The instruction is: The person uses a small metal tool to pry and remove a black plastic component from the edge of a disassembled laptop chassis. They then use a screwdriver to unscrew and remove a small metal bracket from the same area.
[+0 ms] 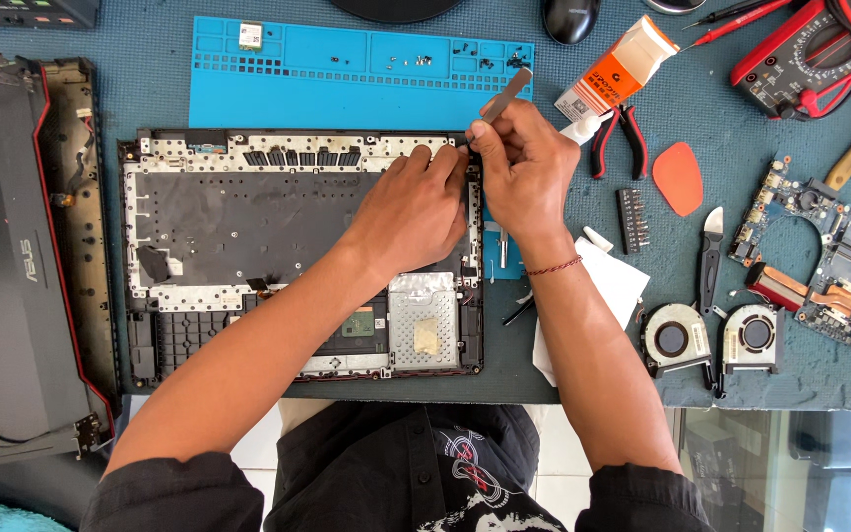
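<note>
Slippage is looking like the main risk: right hand [524, 167] is gripping a flat metal pry tool [502, 97] at the upper right edge of the open laptop chassis [248, 212] on the worktop [150, 94], left hand [416, 207] is pressing down beside it, fingers curled, holding nothing.

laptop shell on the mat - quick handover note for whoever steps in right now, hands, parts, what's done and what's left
Left hand: pressed flat on the laptop shell near its upper right corner.
Right hand: gripping a flat metal pry tool, tip at that same corner.
Done: mainboard and two fans are out, lying to the right; screws sit in the blue tray; lid panel lies on the left.
Left: the corner under the tool; trackpad plate remains in the shell.
</note>
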